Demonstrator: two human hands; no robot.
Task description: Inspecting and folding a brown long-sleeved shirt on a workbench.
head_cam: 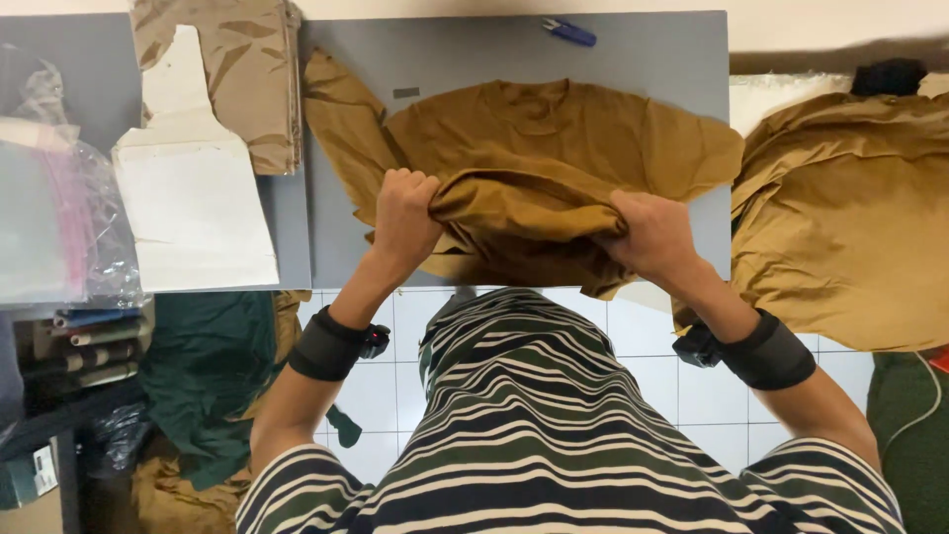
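Both hands grip the brown shirt (554, 148) on the grey table (643, 59): left hand (405, 218) and right hand (652, 232) are closed on its bunched lower edge. It looks like mid-fold; laying it flat needs even pulling.

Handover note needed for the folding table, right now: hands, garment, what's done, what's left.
Left hand: fisted on the bunched lower edge of the mustard-brown cotton shirt.
Right hand: gripping the same bunched edge on the other side.
Shirt: upper part lies flat on the grey tabletop, lower part gathered up at the near edge.
Nearby: white cardboard folding template to the left, stack of tan folded fabric behind it, loose pile of same-colour garments to the right, blue snips at the far edge.
Done: shirt on the table.
Left: it is not folded yet.
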